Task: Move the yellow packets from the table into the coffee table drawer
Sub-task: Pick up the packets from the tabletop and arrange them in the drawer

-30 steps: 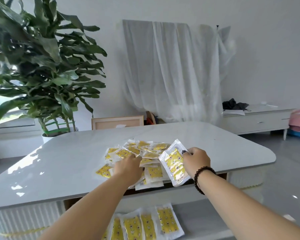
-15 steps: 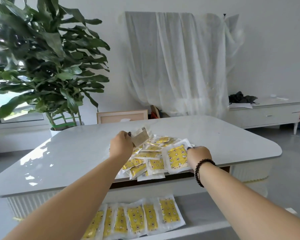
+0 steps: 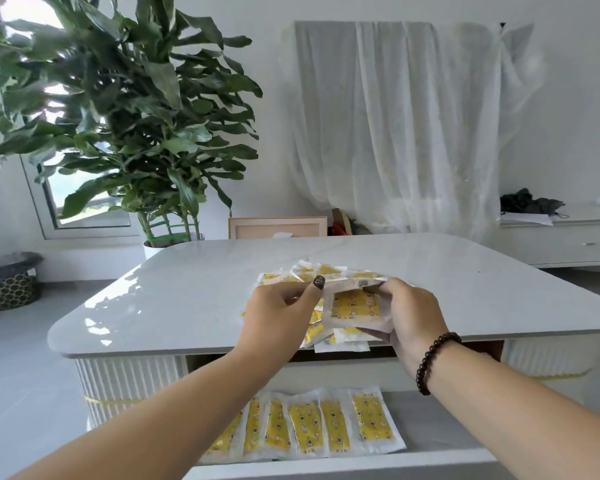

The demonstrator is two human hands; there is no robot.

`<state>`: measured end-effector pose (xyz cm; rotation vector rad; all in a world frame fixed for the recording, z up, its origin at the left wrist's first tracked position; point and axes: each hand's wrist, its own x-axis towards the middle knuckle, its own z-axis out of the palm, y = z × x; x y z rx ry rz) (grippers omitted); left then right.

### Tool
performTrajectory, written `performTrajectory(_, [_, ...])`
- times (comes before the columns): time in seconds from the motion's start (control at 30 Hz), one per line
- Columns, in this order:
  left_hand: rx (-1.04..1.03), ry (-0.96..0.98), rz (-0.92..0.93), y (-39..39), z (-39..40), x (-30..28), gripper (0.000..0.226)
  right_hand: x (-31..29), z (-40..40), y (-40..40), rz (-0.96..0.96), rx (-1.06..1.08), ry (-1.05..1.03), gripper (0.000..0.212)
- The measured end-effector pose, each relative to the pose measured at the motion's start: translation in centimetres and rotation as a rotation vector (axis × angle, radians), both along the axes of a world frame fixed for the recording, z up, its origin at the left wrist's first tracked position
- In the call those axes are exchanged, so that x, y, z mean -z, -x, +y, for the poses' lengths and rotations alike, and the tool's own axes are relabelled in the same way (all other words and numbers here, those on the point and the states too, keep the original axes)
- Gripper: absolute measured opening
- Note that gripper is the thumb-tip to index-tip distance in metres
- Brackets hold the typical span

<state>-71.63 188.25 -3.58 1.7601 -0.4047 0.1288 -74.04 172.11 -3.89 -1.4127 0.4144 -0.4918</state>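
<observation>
Nearest, the open drawer (image 3: 430,427) holds a row of yellow packets (image 3: 305,427). Above, both hands pinch a packet stack (image 3: 355,308): left hand (image 3: 281,313), right hand (image 3: 409,317). More lie on the counter (image 3: 187,292) behind. The slick stack may fan out and spill.

Bare tabletop (image 3: 194,299) lies open at centre left and far right of the packet pile (image 3: 326,275). At lower centre, a row of packets (image 3: 305,427) fills the open drawer's (image 3: 437,431) left half; its right half is bare.
</observation>
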Motion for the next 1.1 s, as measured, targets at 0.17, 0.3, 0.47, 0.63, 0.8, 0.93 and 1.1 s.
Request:
performTrajectory(0.17, [0.052, 0.025, 0.001, 0.7, 1.4, -0.1, 0.03, -1.1, 0.8, 1.1, -0.048, -0.131, -0.103, 0.081])
performTrajectory(0.3, [0.032, -0.113, -0.082, 1.8, 2.4, -0.6, 0.016, 0.2, 1.4, 1.2, -0.021, -0.124, 0.147, 0.039])
performTrajectory(0.47, [0.011, -0.148, -0.184, 1.6, 3.5, 0.3, 0.076, 1.1, 1.4, 1.5, -0.039, -0.117, 0.224, 0.024])
performTrajectory(0.63, [0.007, -0.135, -0.052, 0.7, 3.9, 0.1, 0.071, 0.1, 1.4, 1.7, -0.079, -0.144, 0.312, 0.024])
performTrajectory(0.8, [0.137, -0.149, 0.218, 0.0, 4.2, -0.2, 0.025, 0.4, 1.6, 2.3, -0.085, -0.186, 0.379, 0.025])
performTrajectory(0.93, [0.2, -0.22, 0.279, -0.5, 4.4, -0.1, 0.027, 0.6, 1.6, 2.8, -0.102, -0.123, 0.371, 0.02])
performTrajectory(1.1, [0.067, -0.079, 0.318, -1.0, 4.6, -0.1, 0.014, 0.1, 0.7, 3.1, -0.177, 0.047, 0.321, 0.033])
